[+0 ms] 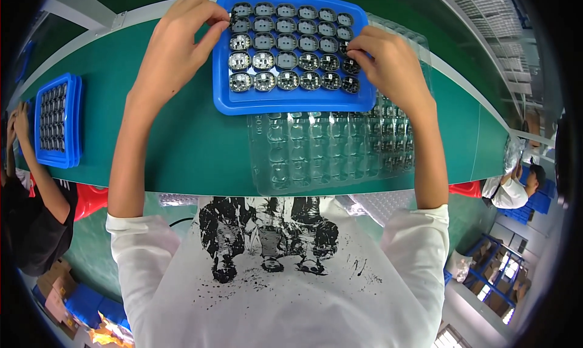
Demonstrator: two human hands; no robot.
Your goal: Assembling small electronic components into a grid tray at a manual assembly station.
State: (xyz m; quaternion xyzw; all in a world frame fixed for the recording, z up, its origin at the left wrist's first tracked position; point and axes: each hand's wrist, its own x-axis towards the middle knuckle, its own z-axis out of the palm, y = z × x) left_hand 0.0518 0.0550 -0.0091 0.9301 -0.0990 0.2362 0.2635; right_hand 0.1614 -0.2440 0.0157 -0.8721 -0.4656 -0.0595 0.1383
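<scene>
A blue tray (291,104) holds rows of round dark plastic housings (286,42). Small round circuit boards (310,80) sit in the nearest row and in several housings of the rows behind it. At the tray's far left edge, my left hand (182,41) has thumb and forefinger pinched together, with a sliver of something dark at the tips that is too small to name. Over the right-hand column, about the third row, my right hand (388,59) pinches a small dark circuit board at a housing; its fingers partly hide the board.
Clear plastic blister trays (303,147) lie under and in front of the blue tray on the green table (182,147); dark boards fill the right part. At left, another person's hands (21,123) are beside stacked blue trays (76,123). Another person (513,187) is at far right.
</scene>
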